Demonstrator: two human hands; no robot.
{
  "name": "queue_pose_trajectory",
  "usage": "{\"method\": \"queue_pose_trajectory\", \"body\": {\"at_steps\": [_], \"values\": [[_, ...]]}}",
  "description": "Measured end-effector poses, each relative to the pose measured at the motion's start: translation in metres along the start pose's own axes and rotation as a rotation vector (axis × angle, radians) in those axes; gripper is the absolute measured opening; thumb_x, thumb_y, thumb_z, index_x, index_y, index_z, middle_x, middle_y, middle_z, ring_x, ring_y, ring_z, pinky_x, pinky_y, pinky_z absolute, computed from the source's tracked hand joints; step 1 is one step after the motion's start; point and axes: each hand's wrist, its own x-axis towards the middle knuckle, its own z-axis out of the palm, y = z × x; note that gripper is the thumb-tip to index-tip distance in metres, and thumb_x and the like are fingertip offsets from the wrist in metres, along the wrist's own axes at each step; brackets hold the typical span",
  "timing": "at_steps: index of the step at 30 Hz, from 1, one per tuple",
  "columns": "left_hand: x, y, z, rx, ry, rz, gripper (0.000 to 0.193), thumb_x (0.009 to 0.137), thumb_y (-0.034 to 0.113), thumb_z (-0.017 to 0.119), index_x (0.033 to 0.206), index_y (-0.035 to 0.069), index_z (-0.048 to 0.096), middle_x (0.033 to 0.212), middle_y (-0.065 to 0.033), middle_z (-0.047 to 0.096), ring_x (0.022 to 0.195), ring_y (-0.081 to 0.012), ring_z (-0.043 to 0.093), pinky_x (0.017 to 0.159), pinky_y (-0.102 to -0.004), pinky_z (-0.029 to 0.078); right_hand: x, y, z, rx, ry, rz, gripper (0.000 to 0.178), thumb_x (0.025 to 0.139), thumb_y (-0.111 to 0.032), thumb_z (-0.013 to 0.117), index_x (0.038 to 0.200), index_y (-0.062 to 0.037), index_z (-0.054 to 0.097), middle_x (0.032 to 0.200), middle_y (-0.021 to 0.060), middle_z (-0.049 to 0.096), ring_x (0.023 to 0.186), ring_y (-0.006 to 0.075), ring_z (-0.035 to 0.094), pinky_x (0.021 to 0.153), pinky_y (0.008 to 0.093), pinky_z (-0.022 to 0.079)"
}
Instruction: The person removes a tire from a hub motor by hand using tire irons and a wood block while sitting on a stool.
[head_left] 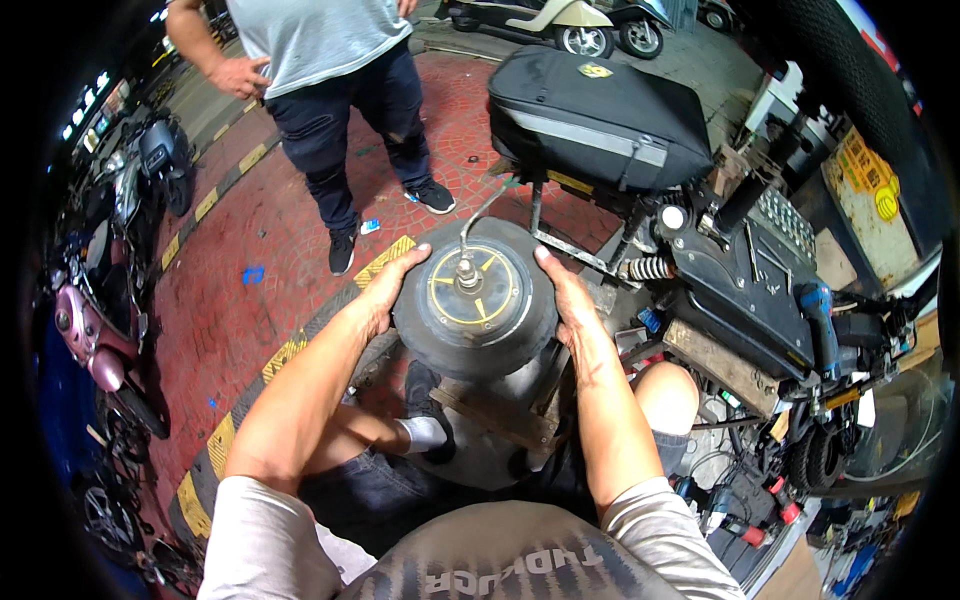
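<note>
Between my hands is a motor wheel [475, 350] with a wide black tyre, tilted so its round hub cover [500, 290] faces up. Yellow ring and wedge marks show on the cover. From the axle [467, 272] in its centre, a grey cable [485, 208] curves up and away. My left hand [385, 287] grips the tyre's left side, thumb on the upper edge. On the opposite side my right hand [566, 290] clasps it likewise, thumb on top. The fingers under the tyre are hidden. Below the wheel is a worn wooden piece [495, 410], between my legs.
Ahead stands an electric bike with a black seat bag [600, 110] and shock spring [650, 268]. A cordless driver [820, 320] and wrenches [770, 255] lie at right, above scattered tools. Another person [335, 110] stands front left. Parked scooters [95, 335] line the far left.
</note>
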Motion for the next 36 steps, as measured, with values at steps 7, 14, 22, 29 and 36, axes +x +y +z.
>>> {"method": "queue_pose_trajectory", "body": {"at_steps": [7,14,22,29,36], "values": [[0.016,-0.027,-0.004,-0.404,-0.199,0.086,0.083,0.102,0.065,0.058,0.158,0.005,0.048,0.155,-0.0200,0.058,0.137,-0.0385,0.060,0.116,-0.0581,0.048,0.011,0.020,-0.016,-0.214,0.250,-0.117,0.120,0.080,-0.039,0.090,0.163,0.0151,0.023,0.157,0.0304,0.048,0.145,0.0347,0.050,0.116,0.0485,0.045],[0.013,-0.168,0.008,-0.268,-0.227,-0.213,0.052,0.103,0.047,0.067,0.136,0.007,0.067,0.120,-0.0154,0.077,0.101,-0.0283,0.074,0.092,-0.0442,0.062,0.004,0.010,0.005,-0.046,0.263,-0.141,0.073,0.075,-0.024,0.089,0.127,0.0189,0.060,0.118,0.0287,0.071,0.102,0.0340,0.074,0.085,0.0470,0.061],[-0.001,-0.183,0.024,-0.012,0.052,-0.207,0.056,0.105,0.062,0.058,0.130,0.013,0.071,0.106,-0.0044,0.077,0.089,-0.0234,0.075,0.080,-0.0420,0.063,-0.017,0.022,0.010,-0.252,0.427,-0.036,0.086,0.071,-0.040,0.088,0.134,0.0133,0.062,0.134,0.0321,0.068,0.123,0.0405,0.068,0.103,0.0447,0.055],[-0.066,-0.193,-0.008,0.127,-0.043,-0.303,0.049,0.103,0.053,0.060,0.119,0.009,0.074,0.099,-0.0092,0.077,0.085,-0.0234,0.073,0.077,-0.0400,0.061,-0.056,0.045,0.014,-0.292,0.380,0.065,0.096,0.074,-0.044,0.084,0.142,0.0162,0.053,0.141,0.0351,0.062,0.130,0.0408,0.064,0.107,0.0439,0.051],[-0.056,-0.203,-0.001,-0.111,0.106,-0.302,0.051,0.108,0.041,0.038,0.123,0.004,0.071,0.102,-0.0135,0.078,0.091,-0.0306,0.073,0.088,-0.0428,0.060,-0.082,0.047,0.019,-0.512,0.440,-0.035,0.124,0.077,-0.052,0.086,0.159,0.0164,0.024,0.151,0.0373,0.054,0.142,0.0446,0.056,0.118,0.0436,0.045]]}}
